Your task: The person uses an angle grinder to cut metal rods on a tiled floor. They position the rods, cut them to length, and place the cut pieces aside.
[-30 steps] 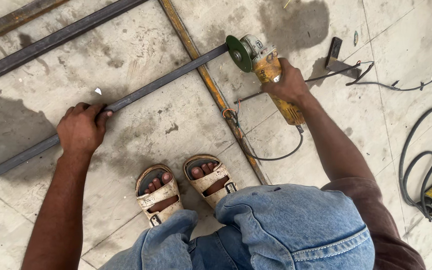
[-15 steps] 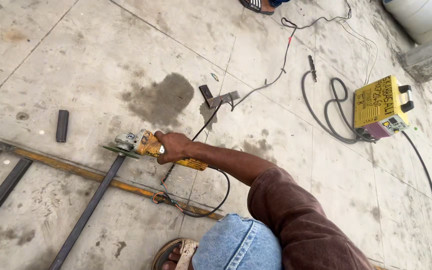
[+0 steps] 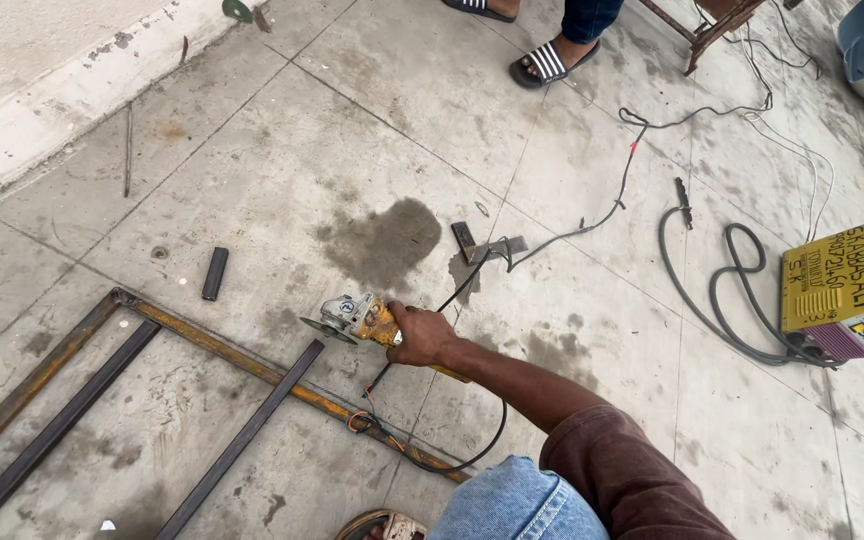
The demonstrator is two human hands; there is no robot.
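Observation:
My right hand [image 3: 420,335] grips the yellow body of an angle grinder [image 3: 352,318]. Its green disc [image 3: 323,330] hovers just past the end of a dark steel bar [image 3: 242,437], above a rusty yellow bar [image 3: 282,382] of a flat metal frame lying on the concrete floor. The grinder's black cable [image 3: 472,455] loops back under my arm. My left hand is out of view. My denim-clad knee [image 3: 517,503] and a sandal [image 3: 382,525] show at the bottom edge.
A short dark tube piece [image 3: 214,273] lies left of a dark stain. A yellow welding machine [image 3: 842,292] sits at right with coiled cables [image 3: 722,300]. Another person's sandalled feet [image 3: 547,62] stand at the top. A raised concrete kerb [image 3: 62,90] runs along the left.
The view swung from looking down at my feet and both hands on the frame to looking outward. My left hand left the view. My right hand kept the grinder near the frame.

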